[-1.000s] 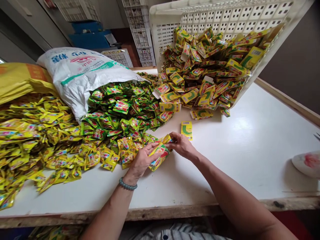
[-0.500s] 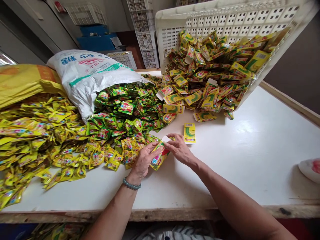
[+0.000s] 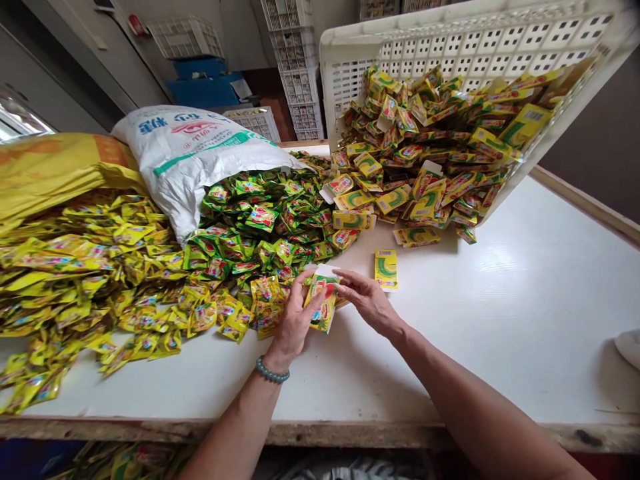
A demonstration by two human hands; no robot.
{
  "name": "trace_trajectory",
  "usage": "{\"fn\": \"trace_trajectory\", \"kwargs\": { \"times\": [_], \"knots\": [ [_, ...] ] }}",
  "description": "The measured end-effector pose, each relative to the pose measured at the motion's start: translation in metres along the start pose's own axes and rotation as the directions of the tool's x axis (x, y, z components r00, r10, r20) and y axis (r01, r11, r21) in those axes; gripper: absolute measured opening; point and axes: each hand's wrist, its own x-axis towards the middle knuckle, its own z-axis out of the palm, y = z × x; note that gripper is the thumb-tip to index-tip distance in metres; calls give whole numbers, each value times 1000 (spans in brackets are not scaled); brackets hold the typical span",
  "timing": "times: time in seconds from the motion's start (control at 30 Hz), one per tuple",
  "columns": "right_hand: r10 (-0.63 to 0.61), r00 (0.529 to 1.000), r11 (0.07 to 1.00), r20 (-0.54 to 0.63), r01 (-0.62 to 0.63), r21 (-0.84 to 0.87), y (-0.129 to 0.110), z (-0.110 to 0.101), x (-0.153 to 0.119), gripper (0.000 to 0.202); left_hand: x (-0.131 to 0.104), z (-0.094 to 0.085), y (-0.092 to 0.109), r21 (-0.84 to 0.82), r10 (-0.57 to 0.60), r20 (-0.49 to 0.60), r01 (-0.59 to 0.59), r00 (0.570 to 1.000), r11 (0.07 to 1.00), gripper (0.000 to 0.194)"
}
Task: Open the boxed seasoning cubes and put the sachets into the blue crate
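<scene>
A small yellow-and-green printed carton (image 3: 323, 303) is tilted up over the table, its white flap standing at the top. My left hand (image 3: 294, 319) grips it from the left side, thumb across the printed front. At the upper right edge, the fingers and thumb of my right hand (image 3: 367, 300) close on the same carton near the flap. Whether anything is inside it cannot be seen. Just beyond my right hand, another yellow carton (image 3: 386, 269) lies flat. Yellow candy sachets (image 3: 265, 303) and green sachets (image 3: 263, 217) lie heaped left of and beyond my left hand.
A large white plastic crate (image 3: 350, 50) rests on its side, yellow cartons (image 3: 425, 193) spilling from its mouth. A white woven sack (image 3: 200, 143) and a yellow sack (image 3: 65, 160) lie behind the sachets. The white table (image 3: 480, 333) has a wooden front edge.
The carton has turned more upright in my left hand and shows more of its white flap. My right fingers have shifted from over the flap to the carton's right edge. The view has shifted slightly.
</scene>
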Motion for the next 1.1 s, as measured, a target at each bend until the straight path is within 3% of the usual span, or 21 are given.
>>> {"fn": "trace_trajectory", "kwargs": {
  "times": [0.13, 0.27, 0.4, 0.53, 0.6, 0.73, 0.87, 1.03, 1.1],
  "knots": [
    [45, 997, 999, 65, -44, -18, -3, 2, -2, 37, -2, -1, -1, 61, -22, 126, 15, 992, 998, 56],
    [3, 1000, 999, -21, -3, 39, 1, 3, -2, 39, -1, -3, 1, 74, -38, 145, 27, 989, 997, 58],
    [40, 998, 996, 44, -37, -75, 1, 2, -2, 40, -3, -4, 5, 41, -101, 155, 96, 983, 995, 50],
    [108, 994, 994, 11, -109, 31, -6, -1, -3, 43, -5, -4, 8, 23, -146, 186, 144, 972, 989, 45],
    [105, 994, 994, -21, -106, -18, -8, -1, -4, 52, -5, -3, 8, 3, -134, 143, 135, 981, 991, 47],
    [31, 999, 981, -24, -35, -192, -9, 3, -6, 32, -2, -3, 7, -44, -81, 3, 82, 997, 996, 50],
    [60, 997, 990, -54, -67, -123, -5, 7, -6, 39, -1, -5, 7, -6, -61, -40, 61, 997, 998, 50],
    [10, 999, 949, -34, -20, -313, -1, 5, -5, 33, -1, -4, 4, 66, -15, -87, 21, 996, 998, 47],
    [22, 998, 951, -57, -38, -306, 1, 3, -5, 32, -1, -3, 3, 74, -16, -96, 24, 995, 997, 46]
  ]
}}
